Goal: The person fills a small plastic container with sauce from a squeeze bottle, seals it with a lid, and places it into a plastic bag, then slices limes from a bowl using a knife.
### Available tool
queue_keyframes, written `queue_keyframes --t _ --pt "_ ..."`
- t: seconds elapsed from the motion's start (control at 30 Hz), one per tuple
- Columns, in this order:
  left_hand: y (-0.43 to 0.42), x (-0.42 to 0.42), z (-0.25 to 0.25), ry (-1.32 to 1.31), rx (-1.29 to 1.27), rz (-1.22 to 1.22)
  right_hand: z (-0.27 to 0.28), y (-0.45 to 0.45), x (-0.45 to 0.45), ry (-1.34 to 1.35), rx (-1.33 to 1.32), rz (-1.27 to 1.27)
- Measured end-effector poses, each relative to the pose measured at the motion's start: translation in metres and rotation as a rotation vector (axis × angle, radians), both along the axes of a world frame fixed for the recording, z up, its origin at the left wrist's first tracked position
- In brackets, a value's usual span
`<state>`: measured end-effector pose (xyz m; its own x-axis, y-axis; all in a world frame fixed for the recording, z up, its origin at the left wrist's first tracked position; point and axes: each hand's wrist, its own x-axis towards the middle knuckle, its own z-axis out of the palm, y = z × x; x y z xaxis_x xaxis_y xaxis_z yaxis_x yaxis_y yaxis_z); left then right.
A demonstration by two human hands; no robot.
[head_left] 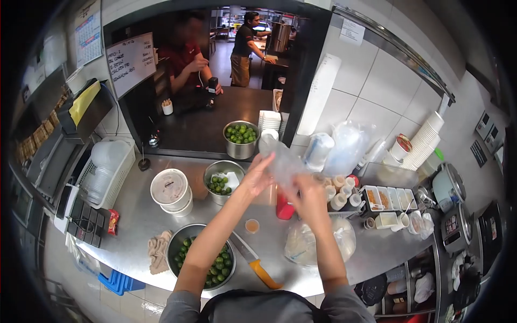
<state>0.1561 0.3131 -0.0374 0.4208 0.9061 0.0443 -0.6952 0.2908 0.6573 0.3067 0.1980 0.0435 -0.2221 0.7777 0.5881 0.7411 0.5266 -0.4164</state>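
- Plastic bag: translucent, whitish, blurred, no print readable. In the air above the table, between the two hands, long side slanting down to the right.
- Left hand: grip closed on the bag's left edge, thumb up.
- Right hand: at the bag's lower right end, fingers blurred; can't tell if they're pinched on it or just touching.
- Below the hands: red container, partly hidden.
- Back edge: steel pot of green fruit on the dark ledge, just beyond the left hand. Tight there.
- Right side: small bottles crowd near the right hand; filled clear bag sits under the right forearm.
- Front edge: large bowl under the left forearm; knife lies slanted, orange handle at the rim.
- Open room: bare steel around the small cup, plus a strip between the white bucket and the basket at left.
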Motion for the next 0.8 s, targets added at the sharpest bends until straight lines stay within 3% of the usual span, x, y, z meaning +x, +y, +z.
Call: queue_keyframes --t 0.03,0.1,0.13,0.17,0.2,0.23,0.3,0.4,0.43,0.5,0.57,0.6,0.67,0.7,0.8 --pt "0.002 -0.003 -0.006 0.120 0.082 0.135 0.001 -0.016 0.002 -0.115 -0.175 0.083" --pt "-0.006 -0.010 -0.017 0.368 0.236 0.404 0.010 -0.032 0.009 0.128 -0.353 0.081" --pt "-0.012 -0.014 -0.020 0.580 0.527 0.415 0.011 -0.036 0.011 0.249 -0.444 0.079" --pt "-0.017 -0.017 -0.023 0.793 0.820 0.415 0.003 -0.031 0.013 0.396 -0.207 0.005" --pt "-0.023 -0.019 -0.024 1.005 1.115 0.403 0.005 -0.024 0.013 0.298 -0.025 0.045" --pt "-0.042 -0.017 -0.012 1.053 1.134 0.486 0.010 -0.016 0.014 0.198 0.154 0.080" --pt "-0.089 -0.008 0.025 1.145 1.170 0.649 -0.006 -0.006 0.014 0.263 0.094 0.225" --pt "-0.098 -0.023 0.028 1.090 1.074 0.649 -0.020 -0.009 0.025 0.405 -0.586 0.371" --pt "-0.101 -0.027 0.032 0.931 0.840 0.438 -0.020 -0.012 0.026 0.339 -0.750 0.446" --pt "-0.111 -0.035 0.040 0.589 0.368 0.033 -0.029 -0.014 0.027 0.541 -0.726 0.595" --pt "-0.120 -0.041 0.043 0.581 0.355 -0.099 -0.043 -0.007 0.028 0.886 -0.606 0.830" --pt "-0.124 -0.042 0.042 0.575 0.346 -0.167 -0.034 -0.013 0.022 1.038 -0.658 0.806" --pt "-0.127 -0.041 0.039 0.691 0.399 -0.057 -0.011 -0.029 0.004 1.342 -0.758 0.746" --pt "-0.128 -0.041 0.038 0.750 0.424 -0.002 -0.032 -0.025 0.007 1.111 -0.693 0.743" --pt "-0.128 -0.040 0.038 0.763 0.418 0.030 -0.038 -0.032 0.015 0.483 -0.879 0.756"
